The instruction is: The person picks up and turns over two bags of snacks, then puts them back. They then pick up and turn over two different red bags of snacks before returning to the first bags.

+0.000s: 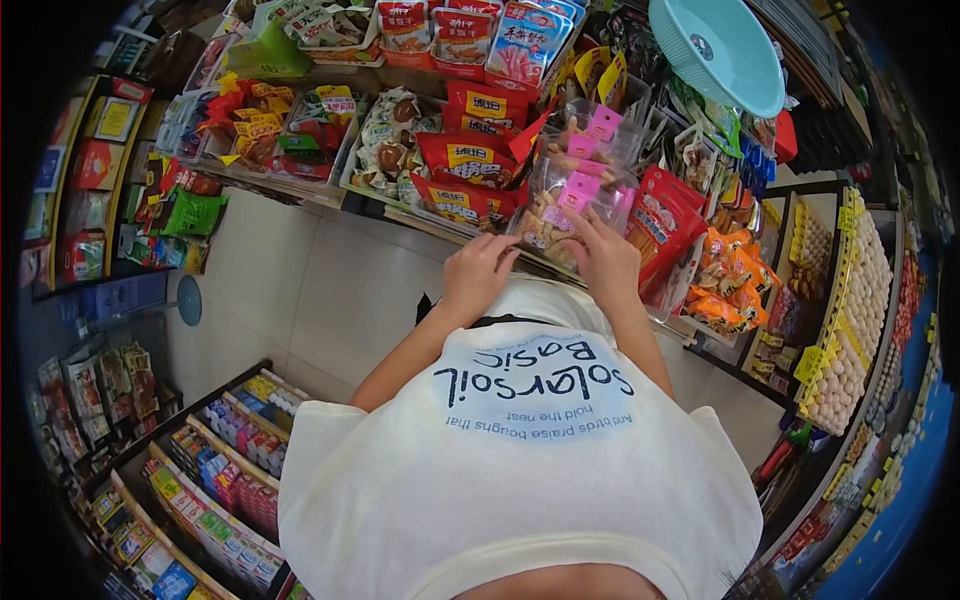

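Note:
My right hand (607, 258) lies against the front of a clear bag of pale, knobbly snacks (548, 222) with a pink label. Its fingers are stretched and apart over the plastic. My left hand (480, 272) is at the front edge of the display, by the lower left corner of that bag. Its fingers are loosely bent, with a gap to the thumb. Behind stands another clear bag with a pink label (603, 124). Red and yellow snack bags (466, 158) are stacked to the left, and a red packet (668, 230) leans on the right.
Orange-wrapped snacks (730, 285) fill a bin at the right. A light blue plastic basin (715, 50) sits above the display. Trays of eggs (850, 320) line the right shelf. Boxed goods (225, 450) fill shelving at lower left. Tiled floor (290, 280) shows below the display.

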Tool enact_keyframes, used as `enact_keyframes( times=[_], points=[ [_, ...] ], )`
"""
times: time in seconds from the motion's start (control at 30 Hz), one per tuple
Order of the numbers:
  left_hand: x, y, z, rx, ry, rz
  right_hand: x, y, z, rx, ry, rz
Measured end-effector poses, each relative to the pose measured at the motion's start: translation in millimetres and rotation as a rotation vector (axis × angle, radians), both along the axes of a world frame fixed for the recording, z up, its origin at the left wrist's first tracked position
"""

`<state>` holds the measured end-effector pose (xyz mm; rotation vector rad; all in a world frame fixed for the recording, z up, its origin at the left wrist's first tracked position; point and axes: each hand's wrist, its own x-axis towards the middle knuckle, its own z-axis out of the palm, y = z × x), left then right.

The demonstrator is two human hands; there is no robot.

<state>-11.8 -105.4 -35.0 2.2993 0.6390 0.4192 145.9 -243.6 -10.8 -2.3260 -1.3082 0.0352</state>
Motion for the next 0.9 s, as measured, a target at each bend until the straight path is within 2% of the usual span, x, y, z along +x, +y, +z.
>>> enact_keyframes(
  times=[0.27,0.4,0.63,0.73,0.9],
  points=[
    [2.9,-6.7,-4.9,0.006,0.023,0.017,3.0,-2.9,0.7,-0.057,0.086,0.004],
    [7.8,-15.1,0.5,0.042,0.000,0.038,4.6,-7.4,-4.6,0.014,0.084,0.032],
    [25.1,-40.6,3.4,-0.050,0.012,0.086,5.5,-17.8,-0.4,-0.085,0.117,0.139],
    [29.0,-48.4,4.5,-0.033,-0.055,0.140,8.2,-18.8,-2.7,-0.153,0.129,0.158],
    [27.3,-50.0,-1.2,-0.143,-0.045,0.288,14.5,-18.9,-9.5,-0.083,0.142,0.190]
  ],
)
